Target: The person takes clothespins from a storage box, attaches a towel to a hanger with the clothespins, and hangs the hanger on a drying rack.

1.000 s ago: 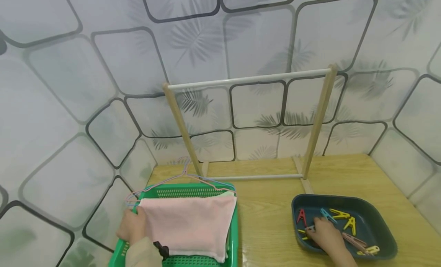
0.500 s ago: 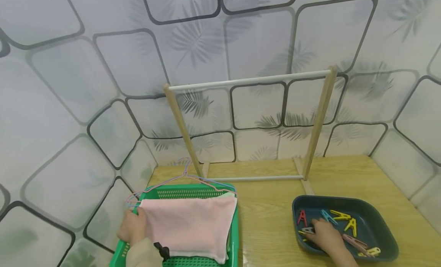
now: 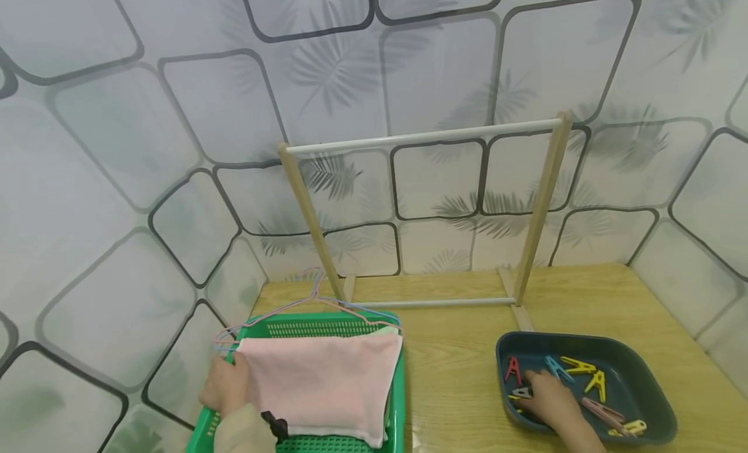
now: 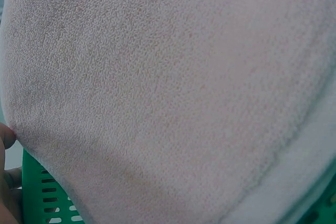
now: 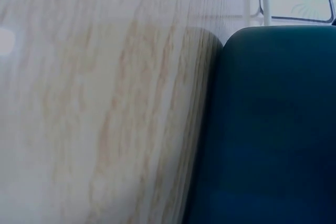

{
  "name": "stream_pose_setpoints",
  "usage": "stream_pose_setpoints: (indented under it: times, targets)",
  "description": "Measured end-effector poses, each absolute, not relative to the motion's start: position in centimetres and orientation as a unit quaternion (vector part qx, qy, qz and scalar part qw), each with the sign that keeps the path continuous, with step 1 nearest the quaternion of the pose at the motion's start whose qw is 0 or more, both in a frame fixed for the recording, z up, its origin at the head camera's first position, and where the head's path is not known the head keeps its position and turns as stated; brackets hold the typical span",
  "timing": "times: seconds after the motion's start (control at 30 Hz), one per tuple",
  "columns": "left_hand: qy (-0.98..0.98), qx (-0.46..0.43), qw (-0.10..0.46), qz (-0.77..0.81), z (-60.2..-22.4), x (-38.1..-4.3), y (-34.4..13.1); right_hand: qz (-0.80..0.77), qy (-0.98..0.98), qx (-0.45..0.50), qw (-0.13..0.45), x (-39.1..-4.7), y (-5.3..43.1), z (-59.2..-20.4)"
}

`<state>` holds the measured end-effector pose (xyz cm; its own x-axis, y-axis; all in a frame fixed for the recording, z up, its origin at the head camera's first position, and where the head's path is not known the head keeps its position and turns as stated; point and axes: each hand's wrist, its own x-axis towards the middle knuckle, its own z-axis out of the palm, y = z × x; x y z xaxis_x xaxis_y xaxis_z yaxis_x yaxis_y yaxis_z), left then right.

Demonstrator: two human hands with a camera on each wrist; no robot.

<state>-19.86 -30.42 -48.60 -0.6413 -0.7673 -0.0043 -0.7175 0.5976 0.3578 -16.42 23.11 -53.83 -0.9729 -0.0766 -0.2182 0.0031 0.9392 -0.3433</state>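
Observation:
A pale pink towel (image 3: 318, 381) lies folded over the green basket (image 3: 397, 401), its plush surface filling most of the left wrist view. My left hand (image 3: 224, 381) grips the towel at its upper left, by the basket's side; the thumb (image 4: 7, 136) shows at the cloth's edge. Just behind the towel are a pink and blue clothes hanger (image 3: 295, 302), possibly two together. My right hand (image 3: 552, 398) reaches down into a dark blue tray (image 3: 643, 388) of clothespins, beside a grey clothespin (image 3: 522, 392). What its fingertips hold is hidden, and the right wrist view misses the hand.
A wooden drying rack with a white top bar (image 3: 423, 137) stands at the back of the wood-grain table (image 3: 456, 362). Red (image 3: 513, 370), blue, yellow and pink clothespins lie scattered in the tray. Patterned walls (image 3: 105, 245) enclose the table at the back and sides.
The right hand has shifted slightly among the clothespins, and the grey clothespin by its fingers sits a little lower and further left. My left hand and the towel stay put.

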Motion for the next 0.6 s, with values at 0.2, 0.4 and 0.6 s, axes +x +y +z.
stream_pose_setpoints:
  times: [0.2, 0.4, 0.6]
  targets:
    - [-0.888, 0.427, 0.067, -0.155, -49.1, -20.2, -30.7, -0.161, 0.981, -0.015, 0.11, -16.5, 23.1, -53.8]
    - [-0.888, 0.435, 0.061, -0.138, -49.8, -20.6, -30.8, -0.15, 0.983, -0.005, 0.11, -16.5, 23.1, -53.7]
    - [-0.888, 0.422, 0.07, -0.17, -48.6, -19.9, -30.3, -0.154, 0.981, 0.001, 0.116, -16.6, 23.1, -53.8]
